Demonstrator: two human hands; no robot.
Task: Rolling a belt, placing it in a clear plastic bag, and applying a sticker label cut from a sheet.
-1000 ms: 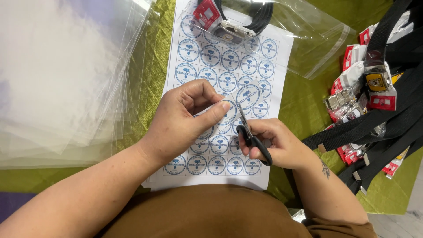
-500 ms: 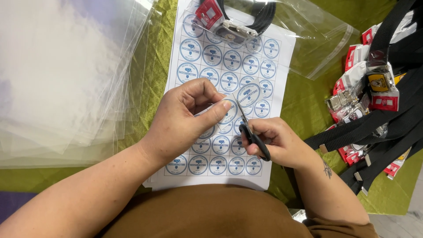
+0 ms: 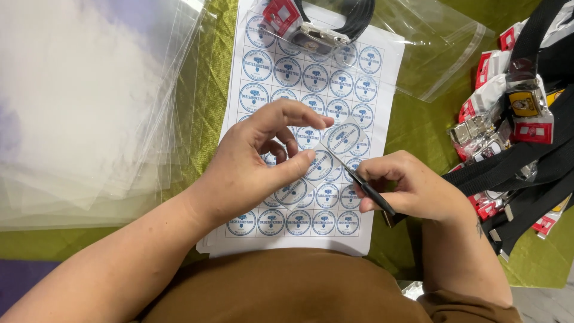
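Olive-green cloth covers the counter (image 3: 418, 128), and a white sheet of round blue-and-white stickers (image 3: 311, 84) lies right in the middle of it. Only the one head view here, looking straight down.

The left hand (image 3: 254, 164) hovers over the middle of the sheet, thumb and fingers curled loosely and not pinching anything I can make out. The right hand (image 3: 412, 188), at about 4 o'clock from it, is clamped on black-handled tweezers (image 3: 365, 185). Their tip lifts a peeled sticker (image 3: 344, 137) just off the sheet, right by the left fingertips.

At 12 o'clock, a clear zip bag (image 3: 442, 54) overlaps the sheet's top edge with a metal-buckled strap (image 3: 317, 37) inside. A stack of clear plastic sleeves (image 3: 89, 107) fills the 9 o'clock side. Black lanyards with red tags (image 3: 520, 137) are piled at 3 o'clock.
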